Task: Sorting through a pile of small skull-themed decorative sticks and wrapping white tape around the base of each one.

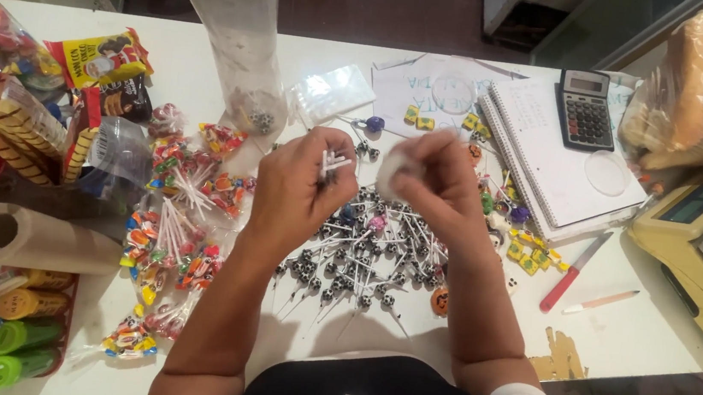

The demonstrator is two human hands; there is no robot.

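White sticks poke up from our left hand (301, 188), pinched in a bunch above the lollipop pile (363, 259). Our right hand (435, 180), just right of it, closes on 1 pale wrapped lollipop (393, 171).

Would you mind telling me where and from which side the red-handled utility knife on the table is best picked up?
Grip the utility knife around its red handle, the lower, thicker half, coming from above with fingers across its width. It lies flat and slanted on bare table, the metal blade end pointing up toward the notebook.
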